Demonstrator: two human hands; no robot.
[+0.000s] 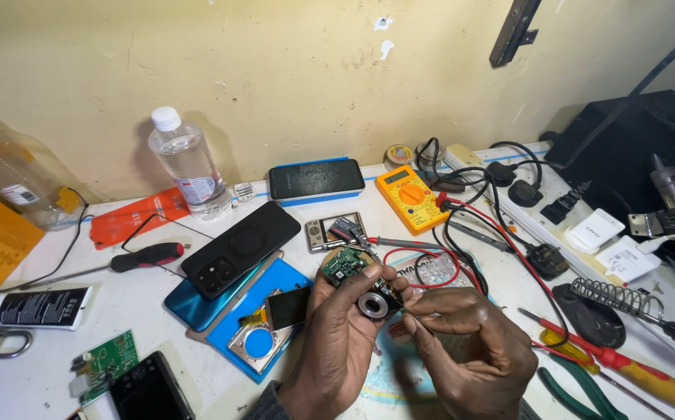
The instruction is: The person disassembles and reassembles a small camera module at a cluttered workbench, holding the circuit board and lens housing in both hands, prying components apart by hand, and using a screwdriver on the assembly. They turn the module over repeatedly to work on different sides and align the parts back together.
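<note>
White bench (57, 350); two hands (337, 342) (469, 342); one camera module (364, 288).

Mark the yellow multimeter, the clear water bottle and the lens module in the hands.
yellow multimeter (411, 198), head view, on its dial.
clear water bottle (189, 167), head view, mid-body.
lens module (371, 304), head view, lens ring.

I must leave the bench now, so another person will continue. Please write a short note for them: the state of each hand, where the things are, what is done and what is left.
Left hand: grip shut on the small camera module, a green circuit board with a round lens, held above the table.
Right hand: fingertips pinch at the module's right edge; whether they hold a part cannot be seen.
Nearby: camera rear shell behind the hands, small screen on the blue tray, yellow multimeter, red-handled screwdriver at right.
Done: the camera is opened, module out.
Left: everything is still apart.
</note>
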